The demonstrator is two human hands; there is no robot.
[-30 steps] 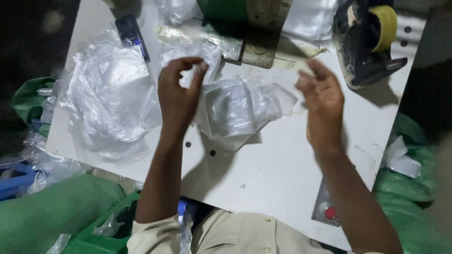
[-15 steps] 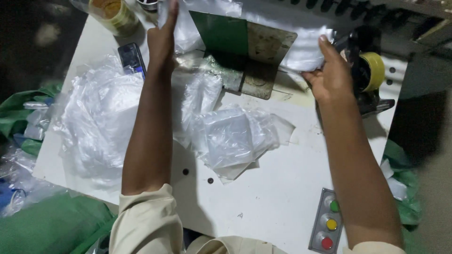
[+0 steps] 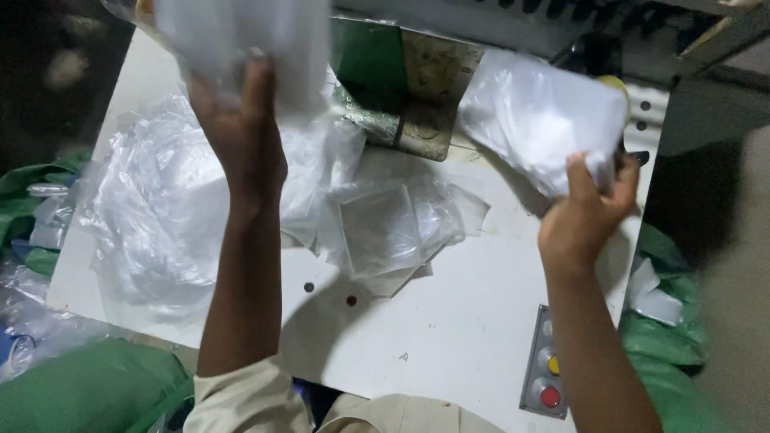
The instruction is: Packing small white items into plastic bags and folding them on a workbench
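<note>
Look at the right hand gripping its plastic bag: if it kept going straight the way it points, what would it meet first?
The right hand points up and away, so probably the dark machine behind its bag; depth is unclear.

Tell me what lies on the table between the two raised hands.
In the head view, between the left hand and right hand, a loose pile of clear plastic bags lies on the white table.

Left hand (image 3: pixel 239 132) raised, fingers gripping, right hand (image 3: pixel 585 216) clenched, forearms extended
</note>
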